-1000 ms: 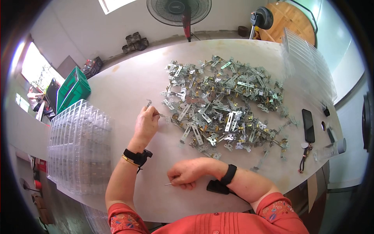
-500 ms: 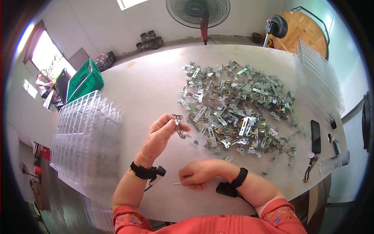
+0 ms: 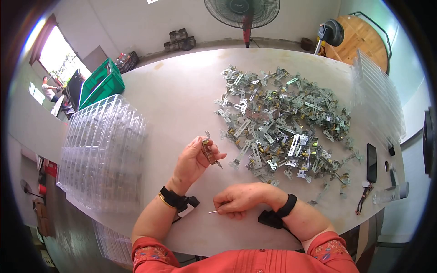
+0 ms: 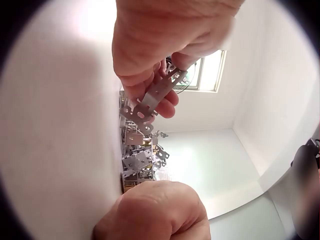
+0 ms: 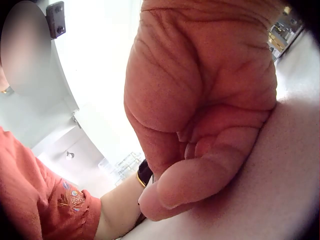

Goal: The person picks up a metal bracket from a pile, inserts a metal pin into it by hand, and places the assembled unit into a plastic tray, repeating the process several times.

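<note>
Left grip [image 3: 193, 161] pinches a likely light, stiff bracket [image 4: 158, 94], best held mid-length; right grip [image 3: 239, 200], at its five o'clock, a rod [image 3: 212, 212].

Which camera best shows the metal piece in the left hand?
The left wrist view: the metal piece is largest there, holes visible. The head view shows it smaller; the right wrist view misses it.
</note>
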Demonstrator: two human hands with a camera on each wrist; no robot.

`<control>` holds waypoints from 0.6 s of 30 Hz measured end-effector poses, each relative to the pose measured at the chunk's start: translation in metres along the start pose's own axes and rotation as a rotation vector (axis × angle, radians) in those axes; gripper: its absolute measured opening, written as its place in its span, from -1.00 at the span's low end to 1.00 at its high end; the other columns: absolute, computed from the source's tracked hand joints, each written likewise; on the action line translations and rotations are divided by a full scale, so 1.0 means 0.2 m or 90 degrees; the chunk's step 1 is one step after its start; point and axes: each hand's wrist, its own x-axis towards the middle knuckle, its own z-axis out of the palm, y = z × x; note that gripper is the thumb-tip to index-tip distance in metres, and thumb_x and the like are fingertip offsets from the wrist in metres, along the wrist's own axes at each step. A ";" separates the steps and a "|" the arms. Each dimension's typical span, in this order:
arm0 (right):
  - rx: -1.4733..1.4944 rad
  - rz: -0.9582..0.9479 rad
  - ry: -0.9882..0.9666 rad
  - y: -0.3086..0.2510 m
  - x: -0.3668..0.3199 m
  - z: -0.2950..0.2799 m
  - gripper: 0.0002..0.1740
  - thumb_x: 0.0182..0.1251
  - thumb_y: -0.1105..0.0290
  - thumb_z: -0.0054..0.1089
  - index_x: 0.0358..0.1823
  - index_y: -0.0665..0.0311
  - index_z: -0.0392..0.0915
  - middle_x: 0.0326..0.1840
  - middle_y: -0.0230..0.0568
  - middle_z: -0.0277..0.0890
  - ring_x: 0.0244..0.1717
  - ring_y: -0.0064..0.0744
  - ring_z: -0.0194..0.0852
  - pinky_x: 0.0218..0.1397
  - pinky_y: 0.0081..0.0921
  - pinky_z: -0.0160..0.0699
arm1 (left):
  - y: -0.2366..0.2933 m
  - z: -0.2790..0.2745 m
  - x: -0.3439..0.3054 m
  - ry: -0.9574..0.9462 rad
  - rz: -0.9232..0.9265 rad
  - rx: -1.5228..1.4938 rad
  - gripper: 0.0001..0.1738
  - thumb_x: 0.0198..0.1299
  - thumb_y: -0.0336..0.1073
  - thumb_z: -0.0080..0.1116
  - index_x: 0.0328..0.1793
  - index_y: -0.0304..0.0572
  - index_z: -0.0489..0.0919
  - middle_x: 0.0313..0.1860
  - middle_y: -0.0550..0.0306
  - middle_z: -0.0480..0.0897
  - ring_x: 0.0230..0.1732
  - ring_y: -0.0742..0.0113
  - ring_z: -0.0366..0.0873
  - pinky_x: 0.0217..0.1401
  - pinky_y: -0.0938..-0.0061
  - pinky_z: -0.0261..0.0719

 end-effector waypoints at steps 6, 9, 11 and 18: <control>0.009 -0.069 -0.033 0.01 0.02 0.04 -0.76 0.51 0.22 0.14 -0.17 0.26 0.58 -0.38 -0.35 0.62 -0.43 -0.53 0.60 -0.40 -0.50 0.59 | 0.06 0.04 0.03 0.007 0.092 -0.034 -0.63 0.65 -0.12 -0.26 0.02 -0.21 0.52 -0.08 0.02 0.65 0.07 0.09 0.67 0.40 -0.04 0.57; 0.004 -0.185 -0.083 0.03 0.09 0.12 -0.76 0.51 0.20 0.17 -0.16 0.23 0.61 -0.34 -0.39 0.59 -0.33 -0.57 0.53 -0.28 -0.53 0.53 | 0.10 0.12 0.06 0.030 0.120 -0.037 -0.57 0.66 -0.09 -0.31 -0.01 -0.22 0.53 -0.10 0.04 0.65 0.00 0.09 0.66 0.48 -0.05 0.47; -0.005 -0.212 -0.152 0.02 0.15 0.18 -0.71 0.57 0.16 0.15 -0.11 0.27 0.58 -0.01 -0.28 0.61 0.15 -0.50 0.50 0.15 -0.48 0.44 | 0.10 0.16 0.08 0.058 0.149 -0.042 -0.56 0.66 -0.09 -0.31 -0.01 -0.24 0.53 -0.09 0.01 0.65 0.06 0.02 0.65 0.48 -0.03 0.47; 0.184 -0.343 -0.156 -0.05 0.21 0.32 -0.75 0.60 0.17 0.14 -0.10 0.19 0.59 0.52 -0.11 0.33 0.62 -0.27 0.10 0.56 -0.28 0.14 | 0.13 0.24 0.09 0.067 0.146 -0.025 -0.57 0.66 -0.10 -0.29 -0.01 -0.26 0.53 -0.07 -0.04 0.65 0.13 -0.10 0.64 0.46 0.01 0.51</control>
